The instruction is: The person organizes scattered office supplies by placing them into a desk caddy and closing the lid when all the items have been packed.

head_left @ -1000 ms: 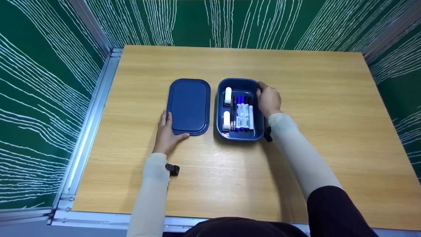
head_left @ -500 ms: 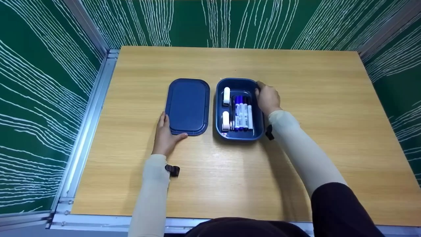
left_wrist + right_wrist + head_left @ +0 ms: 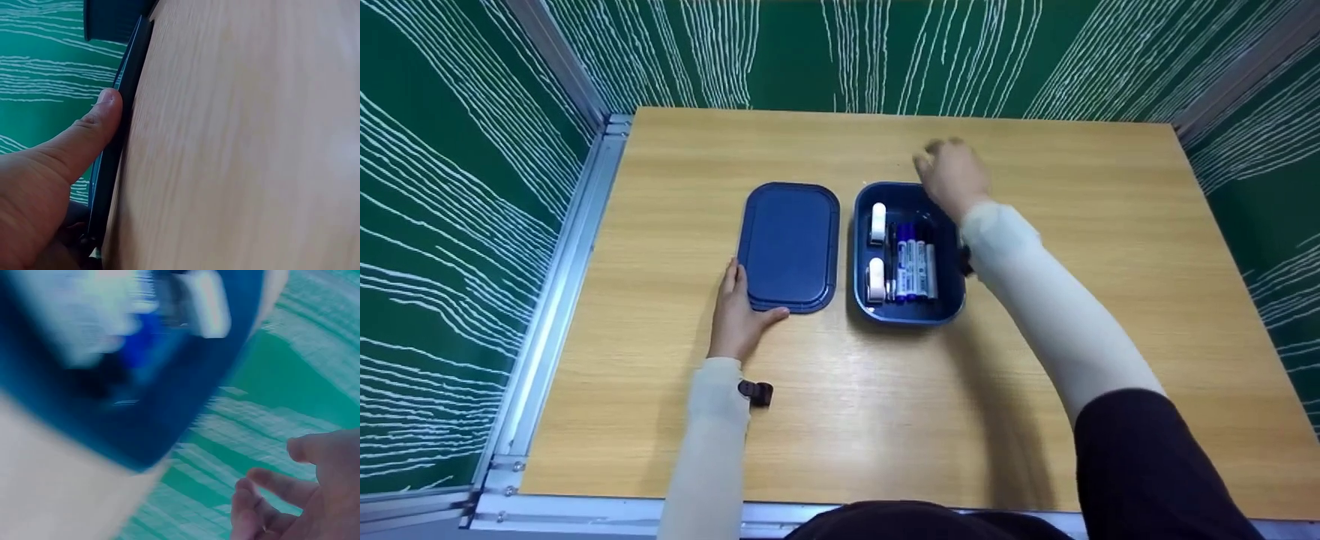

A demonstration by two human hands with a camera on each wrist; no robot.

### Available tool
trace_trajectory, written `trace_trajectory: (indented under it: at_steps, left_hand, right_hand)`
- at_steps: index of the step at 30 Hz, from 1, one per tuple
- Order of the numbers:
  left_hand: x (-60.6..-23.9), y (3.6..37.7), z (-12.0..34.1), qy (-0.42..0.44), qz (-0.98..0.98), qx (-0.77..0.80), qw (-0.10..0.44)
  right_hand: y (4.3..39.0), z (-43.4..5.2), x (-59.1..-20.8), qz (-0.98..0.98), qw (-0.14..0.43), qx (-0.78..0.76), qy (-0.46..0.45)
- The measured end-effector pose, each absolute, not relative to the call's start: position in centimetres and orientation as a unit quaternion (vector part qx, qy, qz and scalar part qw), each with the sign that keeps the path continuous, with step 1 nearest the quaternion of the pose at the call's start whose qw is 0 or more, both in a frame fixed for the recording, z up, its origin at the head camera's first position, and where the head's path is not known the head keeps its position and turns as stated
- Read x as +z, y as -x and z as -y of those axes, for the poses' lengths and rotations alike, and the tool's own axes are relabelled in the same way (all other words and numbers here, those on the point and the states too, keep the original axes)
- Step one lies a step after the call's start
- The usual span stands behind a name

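My left hand [image 3: 735,319] rests at the near left corner of a dark blue lid [image 3: 791,247] lying flat on the table. Its fingers run along the lid's left side, and the thumb [image 3: 101,115] touches the near edge. Right of the lid stands a dark blue plastic box [image 3: 911,313]. Inside are several white-barrelled markers [image 3: 915,266] with blue or black caps, slim dark pens [image 3: 891,262] and two small white-topped items resembling staplers [image 3: 877,277]. Over the box's far right corner my right hand [image 3: 955,176] is raised, fingers loosely bent and holding nothing.
The wooden table [image 3: 840,420] has a metal frame [image 3: 555,315] along its left and near sides. Green panels with white wavy lines [image 3: 870,56] stand around the back and sides.
My right hand has let go of the box's right rim and moved up and away toward the far edge. My left hand, the lid and the box stay in place.
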State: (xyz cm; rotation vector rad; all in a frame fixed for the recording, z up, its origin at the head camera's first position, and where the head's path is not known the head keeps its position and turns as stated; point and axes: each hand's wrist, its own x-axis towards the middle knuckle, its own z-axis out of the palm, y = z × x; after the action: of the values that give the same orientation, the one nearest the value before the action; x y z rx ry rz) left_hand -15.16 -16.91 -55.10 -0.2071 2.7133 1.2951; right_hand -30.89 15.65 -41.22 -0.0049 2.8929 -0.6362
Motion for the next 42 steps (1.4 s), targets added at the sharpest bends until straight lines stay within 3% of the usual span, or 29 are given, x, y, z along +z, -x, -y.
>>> trace_trajectory:
  at_steps: [4,8,14,21,33,42]
  left_hand:
    - [-55.1,14.7,17.5,0.080,-0.899,0.428,0.057]
    - [-55.3,14.1,17.8,0.092,-0.896,0.431,0.059]
    - [-55.8,13.5,17.4,0.083,-0.894,0.437,0.055]
    - [-55.7,13.7,16.9,0.073,-0.898,0.432,0.051]
    - [-54.9,14.8,16.8,0.059,-0.901,0.426,0.062]
    - [-55.0,15.3,17.6,0.052,-0.887,0.458,0.023]
  right_hand:
    - [32.9,-11.0,-39.6,-0.938,0.155,-0.306,0.056]
    - [34.7,-7.2,-40.9,-0.903,0.217,-0.359,0.096]
    - [34.8,-4.6,-44.9,-0.931,0.234,-0.239,0.150]
    - [35.1,-3.6,-47.1,-0.937,0.296,-0.127,0.138]
    - [36.2,-3.6,-48.0,-0.945,0.286,-0.058,0.145]
    - [37.1,-3.5,-47.8,-0.946,0.255,-0.159,0.123]
